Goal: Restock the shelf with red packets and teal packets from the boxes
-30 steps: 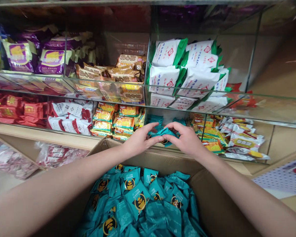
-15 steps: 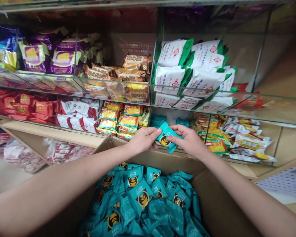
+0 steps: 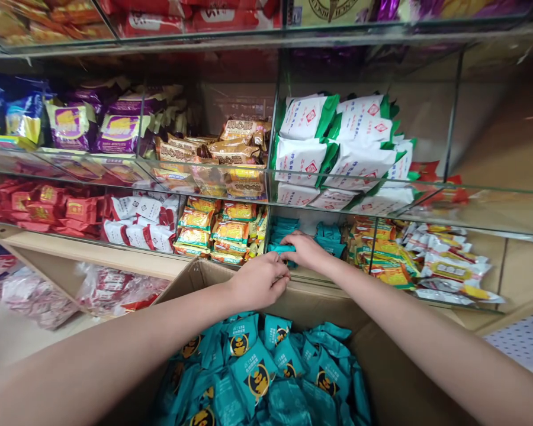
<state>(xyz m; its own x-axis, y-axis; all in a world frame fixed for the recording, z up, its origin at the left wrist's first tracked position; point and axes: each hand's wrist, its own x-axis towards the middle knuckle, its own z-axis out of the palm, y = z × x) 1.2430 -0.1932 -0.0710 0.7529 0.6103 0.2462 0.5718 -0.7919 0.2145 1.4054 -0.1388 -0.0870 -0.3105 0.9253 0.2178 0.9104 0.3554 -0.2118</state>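
Observation:
A small teal snack packet is pinched in my right hand, at the front of a lower shelf compartment. Just below and to the left, my left hand has its fingers curled in, with nothing visible in them. It is close to the packet; whether it touches it I cannot tell. More teal packets lie in the compartment behind my right hand. Under my forearms is an open cardboard box with many matching teal packets, black-and-yellow emblems on several.
A clear shelf lip crosses above my hands. White-and-green packets sit on the shelf over it. Orange-green packets lie left of the teal compartment, yellow ones right. Bagged goods rest on a ledge lower left.
The packet has moved forward toward the compartment in my right hand. My left hand has come off it and dropped lower, fingers curled. The view has tilted up slightly.

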